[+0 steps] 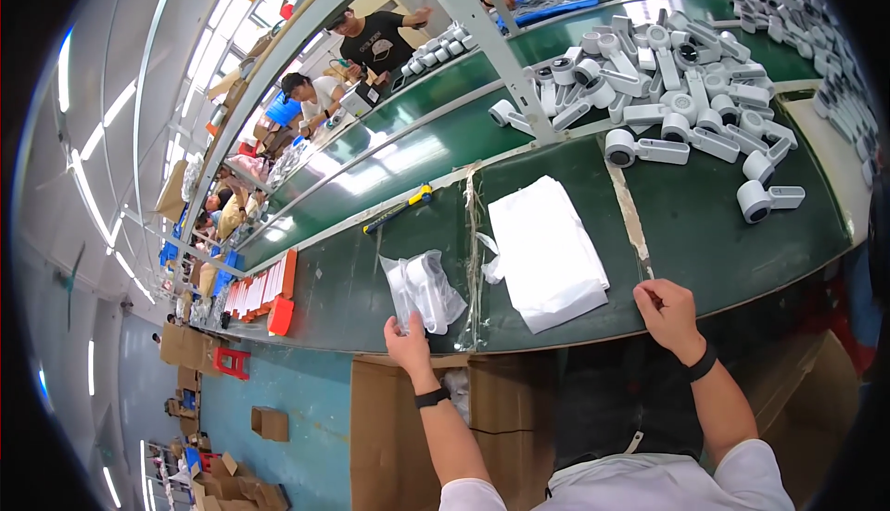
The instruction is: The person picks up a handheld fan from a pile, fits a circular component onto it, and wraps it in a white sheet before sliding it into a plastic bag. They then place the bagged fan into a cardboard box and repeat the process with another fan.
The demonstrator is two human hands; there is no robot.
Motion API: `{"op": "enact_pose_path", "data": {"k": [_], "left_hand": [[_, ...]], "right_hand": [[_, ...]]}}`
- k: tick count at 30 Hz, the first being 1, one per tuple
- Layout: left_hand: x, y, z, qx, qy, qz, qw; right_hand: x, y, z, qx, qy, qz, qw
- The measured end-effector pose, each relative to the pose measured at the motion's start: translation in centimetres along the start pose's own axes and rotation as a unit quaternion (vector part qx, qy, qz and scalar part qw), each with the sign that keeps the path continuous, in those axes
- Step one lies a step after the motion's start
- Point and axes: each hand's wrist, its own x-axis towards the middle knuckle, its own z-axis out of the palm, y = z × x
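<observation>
At the table's front edge, my left hand (pixel 408 342) has its fingers at the lower edge of a clear plastic bag (pixel 450 305), apparently gripping it. Inside lies a white-grey handheld device (pixel 422 289) with a round head. My right hand (pixel 669 315) is held over the table edge further right, fingers curled together; whatever is in them, if anything, is hidden. Between my hands, a stack of flat white bags (pixel 547 256) lies on the green table (pixel 705 242). A small crumpled piece of plastic (pixel 491 259) is beside the stack.
Many loose devices (pixel 686 94) are heaped at the back right. A yellow-black utility knife (pixel 399 207) lies at the back left. Orange-and-white boxes (pixel 260 290) line the table's left end. A metal post (pixel 491 38) rises behind; co-workers (pixel 375 43) sit beyond. Below stands an open carton (pixel 399 418).
</observation>
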Motion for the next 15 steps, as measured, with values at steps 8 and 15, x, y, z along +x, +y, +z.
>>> {"op": "enact_pose_path", "data": {"k": [8, 15], "left_hand": [[0.7, -2.3, 1.1, -0.068, 0.151, 0.063, 0.984], [0.2, -0.4, 0.3, -0.021, 0.142, -0.013, 0.990]], "right_hand": [[0.6, -7.8, -0.6, 0.035, -0.155, -0.296, 0.942], [-0.8, -24.2, -0.3, 0.159, -0.263, -0.565, 0.765]]}}
